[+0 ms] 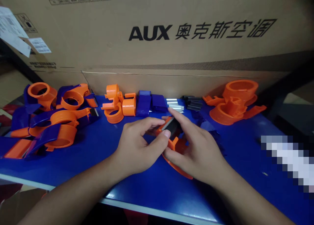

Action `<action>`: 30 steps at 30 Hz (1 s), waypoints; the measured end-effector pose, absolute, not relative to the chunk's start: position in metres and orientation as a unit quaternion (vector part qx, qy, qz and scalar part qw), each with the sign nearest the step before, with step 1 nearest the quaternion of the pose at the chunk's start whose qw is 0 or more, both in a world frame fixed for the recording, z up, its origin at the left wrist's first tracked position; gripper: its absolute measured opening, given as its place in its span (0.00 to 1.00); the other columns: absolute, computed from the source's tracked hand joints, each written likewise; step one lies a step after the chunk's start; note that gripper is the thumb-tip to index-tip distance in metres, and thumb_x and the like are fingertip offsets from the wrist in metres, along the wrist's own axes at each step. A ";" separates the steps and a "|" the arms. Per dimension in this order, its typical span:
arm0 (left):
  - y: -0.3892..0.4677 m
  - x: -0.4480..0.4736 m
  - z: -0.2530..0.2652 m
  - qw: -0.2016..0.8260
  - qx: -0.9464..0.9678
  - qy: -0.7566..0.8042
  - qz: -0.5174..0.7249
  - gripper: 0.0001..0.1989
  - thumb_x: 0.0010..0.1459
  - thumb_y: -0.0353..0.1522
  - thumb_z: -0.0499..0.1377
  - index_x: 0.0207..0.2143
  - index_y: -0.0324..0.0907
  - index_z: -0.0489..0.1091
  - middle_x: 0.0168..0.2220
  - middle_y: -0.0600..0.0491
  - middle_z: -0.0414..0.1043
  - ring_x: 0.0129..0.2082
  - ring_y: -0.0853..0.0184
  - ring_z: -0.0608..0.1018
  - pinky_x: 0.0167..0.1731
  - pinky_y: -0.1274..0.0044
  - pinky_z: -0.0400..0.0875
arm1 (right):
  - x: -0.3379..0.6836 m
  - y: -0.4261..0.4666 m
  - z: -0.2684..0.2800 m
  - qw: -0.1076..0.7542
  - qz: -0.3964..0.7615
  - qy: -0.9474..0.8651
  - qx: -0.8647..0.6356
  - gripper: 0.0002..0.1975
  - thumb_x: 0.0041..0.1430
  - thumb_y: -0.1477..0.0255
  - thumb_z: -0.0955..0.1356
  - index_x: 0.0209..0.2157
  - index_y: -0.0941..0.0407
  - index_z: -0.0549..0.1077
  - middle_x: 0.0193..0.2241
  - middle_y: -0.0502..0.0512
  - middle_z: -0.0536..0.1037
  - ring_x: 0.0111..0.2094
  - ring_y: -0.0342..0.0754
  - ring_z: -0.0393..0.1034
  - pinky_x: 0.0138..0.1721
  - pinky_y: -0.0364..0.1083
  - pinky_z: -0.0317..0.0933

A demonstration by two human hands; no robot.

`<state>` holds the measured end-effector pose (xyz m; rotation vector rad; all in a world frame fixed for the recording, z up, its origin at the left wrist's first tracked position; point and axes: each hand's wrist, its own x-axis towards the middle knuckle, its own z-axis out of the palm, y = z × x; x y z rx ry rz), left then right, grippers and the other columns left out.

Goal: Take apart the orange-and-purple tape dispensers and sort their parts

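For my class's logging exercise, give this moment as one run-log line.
left hand: holds orange part | right hand: holds orange part | between hands: black piece, serrated strip | behind: silver strips

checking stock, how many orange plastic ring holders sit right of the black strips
2: the rear orange plastic ring holder and, overlapping it, the front orange plastic ring holder; others may be hidden.

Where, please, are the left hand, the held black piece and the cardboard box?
Left hand (137, 146), head view: back of the hand.
Black piece (174, 128), head view: its exposed face.
Cardboard box (157, 54), head view: front panel.
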<state>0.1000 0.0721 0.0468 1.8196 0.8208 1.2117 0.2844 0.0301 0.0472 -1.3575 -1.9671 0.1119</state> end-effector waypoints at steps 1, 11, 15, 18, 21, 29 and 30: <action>0.071 0.100 0.048 0.399 0.714 0.328 0.473 0.10 0.61 0.32 0.63 0.46 0.44 0.78 0.40 0.54 0.83 0.36 0.68 0.83 0.42 0.74 0.81 | 0.284 0.030 0.047 0.365 0.031 -0.769 -0.523 0.45 0.55 0.65 0.73 0.71 0.49 0.54 0.59 0.61 0.76 0.53 0.61 0.77 0.48 0.57 0.72; 0.062 0.096 0.060 0.327 0.743 0.338 0.477 0.08 0.61 0.31 0.63 0.43 0.46 0.80 0.38 0.57 0.83 0.35 0.70 0.83 0.38 0.77 0.80 | 0.278 0.023 0.050 0.354 -0.011 -0.771 -0.529 0.50 0.56 0.63 0.72 0.74 0.50 0.46 0.59 0.62 0.76 0.53 0.64 0.76 0.48 0.60 0.73; 0.060 0.096 0.061 0.294 0.753 0.343 0.478 0.08 0.60 0.32 0.64 0.43 0.45 0.79 0.39 0.56 0.83 0.35 0.69 0.83 0.39 0.76 0.80 | 0.277 0.022 0.048 0.347 -0.004 -0.760 -0.549 0.53 0.55 0.61 0.72 0.75 0.51 0.42 0.54 0.64 0.79 0.48 0.65 0.78 0.43 0.60 0.74; 0.059 0.097 0.059 0.282 0.761 0.345 0.471 0.13 0.59 0.34 0.65 0.47 0.46 0.78 0.41 0.55 0.83 0.35 0.67 0.83 0.39 0.74 0.81 | 0.277 0.021 0.048 0.347 0.004 -0.758 -0.553 0.53 0.55 0.61 0.72 0.75 0.53 0.41 0.55 0.66 0.78 0.47 0.65 0.78 0.42 0.60 0.73; 0.058 0.098 0.058 0.276 0.765 0.349 0.466 0.16 0.58 0.34 0.65 0.50 0.46 0.77 0.42 0.54 0.83 0.36 0.67 0.83 0.39 0.74 0.81 | 0.278 0.021 0.047 0.347 0.003 -0.757 -0.553 0.53 0.55 0.60 0.72 0.74 0.54 0.43 0.55 0.67 0.78 0.48 0.66 0.78 0.42 0.60 0.73; 0.061 0.098 0.053 0.260 0.771 0.330 0.478 0.13 0.59 0.35 0.66 0.46 0.44 0.78 0.38 0.55 0.83 0.32 0.70 0.82 0.37 0.76 0.79 | 0.277 0.026 0.046 0.385 0.112 -0.750 -0.526 0.43 0.53 0.67 0.74 0.68 0.49 0.56 0.51 0.58 0.79 0.45 0.57 0.79 0.42 0.54 0.73; 0.062 0.098 0.052 0.264 0.769 0.330 0.479 0.13 0.58 0.35 0.66 0.46 0.44 0.78 0.38 0.55 0.83 0.33 0.70 0.82 0.37 0.76 0.79 | 0.276 0.027 0.047 0.393 0.124 -0.745 -0.524 0.43 0.52 0.69 0.74 0.67 0.50 0.57 0.50 0.57 0.80 0.43 0.56 0.80 0.42 0.53 0.73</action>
